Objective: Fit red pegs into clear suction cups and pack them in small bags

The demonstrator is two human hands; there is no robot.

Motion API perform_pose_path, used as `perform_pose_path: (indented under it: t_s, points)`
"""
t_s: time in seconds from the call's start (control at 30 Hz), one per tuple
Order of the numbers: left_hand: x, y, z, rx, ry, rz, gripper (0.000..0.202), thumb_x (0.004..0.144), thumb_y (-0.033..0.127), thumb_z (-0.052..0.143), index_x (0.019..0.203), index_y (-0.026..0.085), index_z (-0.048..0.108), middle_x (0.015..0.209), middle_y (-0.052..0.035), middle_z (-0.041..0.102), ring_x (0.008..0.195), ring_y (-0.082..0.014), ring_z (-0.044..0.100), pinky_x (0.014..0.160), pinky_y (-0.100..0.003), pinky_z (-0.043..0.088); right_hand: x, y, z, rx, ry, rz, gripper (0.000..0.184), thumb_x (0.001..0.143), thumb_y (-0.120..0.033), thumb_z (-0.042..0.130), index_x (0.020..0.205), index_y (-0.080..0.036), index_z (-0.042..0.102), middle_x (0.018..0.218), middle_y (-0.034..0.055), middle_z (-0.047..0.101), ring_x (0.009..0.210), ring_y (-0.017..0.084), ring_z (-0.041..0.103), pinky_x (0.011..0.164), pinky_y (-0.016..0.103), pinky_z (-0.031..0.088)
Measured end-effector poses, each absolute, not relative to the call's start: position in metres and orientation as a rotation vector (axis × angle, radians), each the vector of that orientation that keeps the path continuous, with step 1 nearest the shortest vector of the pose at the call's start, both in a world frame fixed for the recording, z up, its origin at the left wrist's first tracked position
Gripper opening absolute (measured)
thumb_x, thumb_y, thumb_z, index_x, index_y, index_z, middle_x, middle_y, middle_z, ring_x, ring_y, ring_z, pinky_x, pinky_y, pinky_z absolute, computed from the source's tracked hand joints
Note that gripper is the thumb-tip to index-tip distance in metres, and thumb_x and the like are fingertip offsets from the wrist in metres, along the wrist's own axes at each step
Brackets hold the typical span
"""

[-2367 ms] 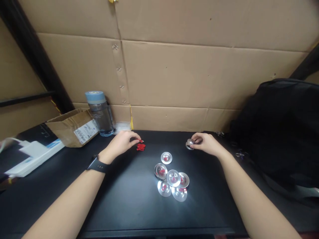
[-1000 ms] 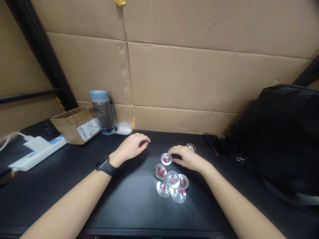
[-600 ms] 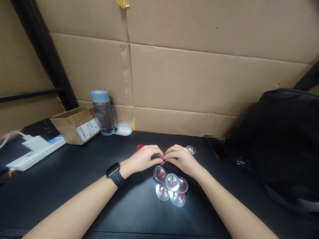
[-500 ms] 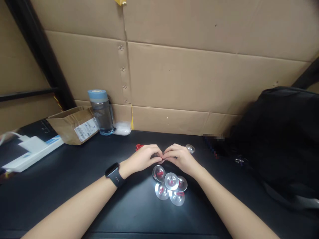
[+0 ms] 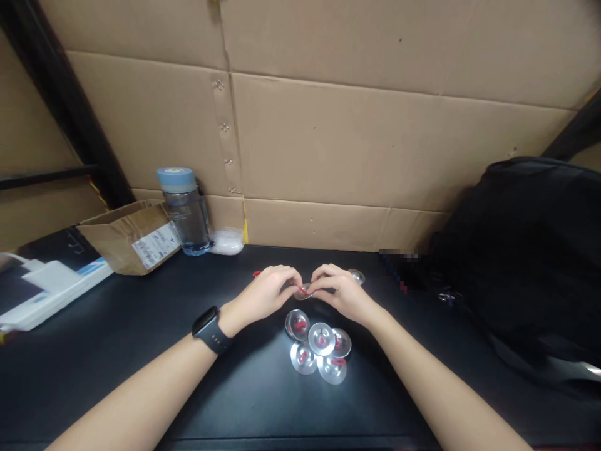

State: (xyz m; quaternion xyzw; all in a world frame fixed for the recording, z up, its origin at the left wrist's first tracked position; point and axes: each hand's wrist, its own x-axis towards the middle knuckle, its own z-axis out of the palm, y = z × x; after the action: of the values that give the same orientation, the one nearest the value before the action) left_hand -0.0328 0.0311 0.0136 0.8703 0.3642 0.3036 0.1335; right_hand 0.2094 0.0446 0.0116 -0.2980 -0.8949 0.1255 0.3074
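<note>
Between my two hands is a small round metal disc, which looks like a finger cymbal (image 5: 302,296), with a red cord (image 5: 304,290) across it. My left hand (image 5: 270,290), with a dark watch on its wrist, pinches the cord's left side with thumb and fingers. From the other side, my right hand (image 5: 342,292) pinches at the cord and the disc's right edge. Nearer to me lies a cluster of several like cymbals (image 5: 322,339) with red cords, some overlapping. Another cymbal (image 5: 357,276) rests behind my right hand. Red cords (image 5: 256,274) show partly behind my left hand.
On the left stand a water bottle (image 5: 186,216), an open paper bag (image 5: 126,241) and a white power strip (image 5: 61,300) with a charger. A clear plastic packet (image 5: 227,242) lies by the bottle. A black backpack (image 5: 521,269) fills the right, and a cardboard wall (image 5: 328,144) closes the back.
My hands have drawn slightly apart, and the cymbal with its red cord now shows between the fingertips. The whole view has shifted a little; the cluster lies as before.
</note>
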Motion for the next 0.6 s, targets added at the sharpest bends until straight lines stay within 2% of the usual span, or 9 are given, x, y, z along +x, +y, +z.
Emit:
perform_pose_path:
  t_s: [0.1, 0.2, 0.27, 0.43, 0.5, 0.6]
  points:
    - [-0.043, 0.038, 0.016, 2.566, 1.057, 0.952, 0.012, 0.098, 0.023, 0.057, 0.099, 0.023, 0.069, 0.099, -0.0021, 0.073, 0.093, -0.0185, 0.066, 0.088, -0.033, 0.049, 0.213, 0.047, 0.016, -0.778, -2.339, 0.369, 0.013, 0.096, -0.029, 0.066, 0.1, -0.029, 0.078, 0.104, 0.004, 0.073, 0.097, 0.019, 0.066, 0.092, 0.037, 0.051]
    - [-0.052, 0.043, 0.018, 2.472, 1.101, 1.044, 0.018, 0.1, 0.028, 0.054, 0.099, 0.022, 0.071, 0.102, -0.0044, 0.074, 0.092, -0.0187, 0.068, 0.081, -0.031, 0.052, 0.217, 0.053, 0.016, -0.8, -2.263, 0.418, 0.016, 0.098, -0.032, 0.063, 0.099, -0.026, 0.078, 0.102, 0.0056, 0.075, 0.096, 0.02, 0.068, 0.09, 0.037, 0.053]
    - [-0.052, 0.043, 0.019, 2.385, 1.118, 1.075, 0.018, 0.098, 0.033, 0.058, 0.106, 0.022, 0.07, 0.109, -0.0051, 0.073, 0.096, -0.0194, 0.069, 0.079, -0.029, 0.054, 0.218, 0.055, 0.015, -0.801, -2.216, 0.446, 0.017, 0.097, -0.032, 0.064, 0.098, -0.024, 0.078, 0.101, 0.0062, 0.075, 0.096, 0.02, 0.069, 0.089, 0.037, 0.054]
    - [-0.039, 0.035, 0.018, 2.506, 0.994, 0.971, 0.027, 0.1, 0.032, 0.055, 0.124, 0.027, 0.067, 0.124, -0.0044, 0.071, 0.114, -0.0214, 0.065, 0.098, -0.036, 0.049, 0.217, 0.051, 0.015, -0.731, -2.281, 0.427, 0.014, 0.096, -0.03, 0.066, 0.098, -0.028, 0.079, 0.104, 0.0041, 0.074, 0.098, 0.02, 0.068, 0.092, 0.036, 0.053]
    - [-0.034, 0.033, 0.017, 2.573, 0.956, 0.91, 0.026, 0.102, 0.031, 0.053, 0.123, 0.028, 0.068, 0.123, -0.0034, 0.072, 0.114, -0.0212, 0.064, 0.101, -0.037, 0.047, 0.214, 0.047, 0.017, -0.712, -2.293, 0.419, 0.014, 0.095, -0.03, 0.067, 0.099, -0.029, 0.08, 0.105, 0.0039, 0.073, 0.097, 0.019, 0.067, 0.091, 0.036, 0.052]
    - [-0.032, 0.034, 0.017, 2.606, 0.957, 0.832, 0.02, 0.101, 0.031, 0.055, 0.111, 0.028, 0.072, 0.109, -0.0015, 0.075, 0.104, -0.0201, 0.066, 0.096, -0.036, 0.046, 0.211, 0.042, 0.018, -0.69, -2.311, 0.429, 0.014, 0.095, -0.03, 0.067, 0.099, -0.029, 0.08, 0.104, 0.0039, 0.071, 0.096, 0.019, 0.066, 0.091, 0.035, 0.052]
